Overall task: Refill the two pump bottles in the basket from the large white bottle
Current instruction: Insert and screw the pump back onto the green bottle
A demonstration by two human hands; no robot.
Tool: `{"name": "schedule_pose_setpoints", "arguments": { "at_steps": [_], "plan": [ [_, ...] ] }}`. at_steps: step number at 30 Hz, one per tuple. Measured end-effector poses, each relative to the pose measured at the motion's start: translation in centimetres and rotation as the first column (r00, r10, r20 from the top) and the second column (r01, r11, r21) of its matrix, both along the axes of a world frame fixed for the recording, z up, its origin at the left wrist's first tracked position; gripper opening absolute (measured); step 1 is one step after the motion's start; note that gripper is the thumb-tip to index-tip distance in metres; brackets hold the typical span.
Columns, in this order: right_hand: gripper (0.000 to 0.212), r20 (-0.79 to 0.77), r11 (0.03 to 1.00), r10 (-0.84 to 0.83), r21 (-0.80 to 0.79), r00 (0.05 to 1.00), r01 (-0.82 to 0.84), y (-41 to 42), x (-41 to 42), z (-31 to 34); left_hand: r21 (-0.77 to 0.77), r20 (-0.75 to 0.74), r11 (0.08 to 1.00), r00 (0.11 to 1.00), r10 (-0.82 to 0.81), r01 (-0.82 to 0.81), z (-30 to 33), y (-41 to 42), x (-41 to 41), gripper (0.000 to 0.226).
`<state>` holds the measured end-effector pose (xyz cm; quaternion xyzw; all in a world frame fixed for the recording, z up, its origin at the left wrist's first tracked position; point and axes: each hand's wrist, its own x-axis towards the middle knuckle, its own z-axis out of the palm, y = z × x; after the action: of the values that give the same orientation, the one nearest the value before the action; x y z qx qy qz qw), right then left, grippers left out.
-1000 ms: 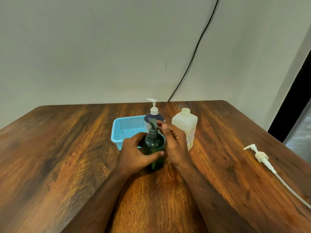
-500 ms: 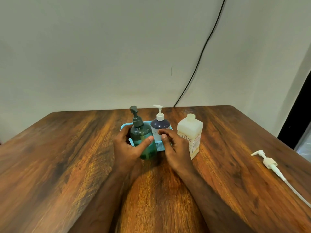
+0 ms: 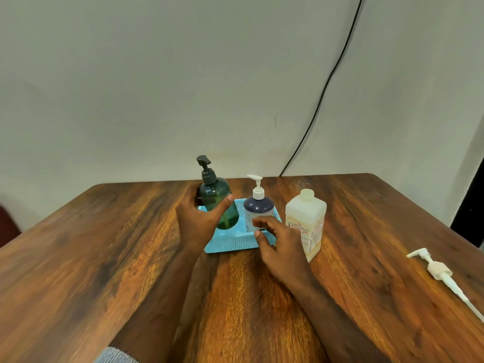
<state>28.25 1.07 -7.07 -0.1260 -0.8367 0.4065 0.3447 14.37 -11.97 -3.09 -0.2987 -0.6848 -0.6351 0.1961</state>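
My left hand (image 3: 199, 221) grips the dark green pump bottle (image 3: 219, 203) round its body and holds it over the left part of the blue basket (image 3: 230, 241). Whether the green bottle's base touches the basket floor I cannot tell. A dark blue pump bottle (image 3: 258, 209) with a white pump stands in the basket's right part. My right hand (image 3: 277, 244) hovers at the basket's front right corner, fingers loosely curled, holding nothing. The large white bottle (image 3: 306, 221), uncapped, stands upright just right of the basket, behind my right hand.
A loose white pump head with a long dip tube (image 3: 442, 273) lies on the wooden table (image 3: 104, 258) at the right. A black cable (image 3: 324, 87) runs down the wall behind. The table's far edge meets the wall.
My left hand has carried the green bottle from the table in front of the basket up and over into the basket. My right hand let go of its pump and drew back.
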Motion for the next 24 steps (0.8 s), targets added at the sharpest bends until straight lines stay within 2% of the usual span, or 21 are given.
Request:
{"name": "schedule_pose_setpoints", "arguments": {
  "at_steps": [3, 9, 15, 18, 21, 24],
  "plan": [
    [0.03, 0.044, 1.0, 0.005, 0.011, 0.999, -0.005, -0.1, 0.0, 0.0, -0.072, 0.074, 0.997, 0.997, 0.033, -0.027, -0.3, 0.8, -0.7, 0.045],
    [0.031, 0.105, 0.996, -0.059, 0.079, 0.993, 0.051, -0.2, 0.0, -0.2, -0.26, 0.154, 0.965, 0.988, 0.021, 0.02, -1.6, 1.8, -1.7, 0.05],
    [0.034, 0.115, 0.979, -0.174, 0.124, 0.978, 0.16, -0.2, 0.1, -0.1, -0.45, 0.122, 0.892, 0.985, 0.119, -0.051, -2.7, 1.7, -2.7, 0.068],
    [0.035, 0.121, 0.973, -0.208, 0.131, 0.971, 0.192, -0.2, 0.0, -0.2, -0.467, 0.154, 0.883, 0.981, 0.121, -0.036, -2.8, 1.0, -2.9, 0.062],
    [0.036, 0.135, 0.963, -0.237, 0.165, 0.962, 0.214, -0.3, -0.1, -0.1, -0.46, 0.203, 0.887, 0.978, 0.057, 0.044, -2.8, 0.2, -2.9, 0.055],
    [0.035, 0.142, 0.953, -0.277, 0.166, 0.95, 0.253, -0.4, -0.1, 0.0, -0.498, 0.219, 0.862, 0.976, 0.016, 0.097, -2.9, -0.3, -3.3, 0.061]
  ]
}}
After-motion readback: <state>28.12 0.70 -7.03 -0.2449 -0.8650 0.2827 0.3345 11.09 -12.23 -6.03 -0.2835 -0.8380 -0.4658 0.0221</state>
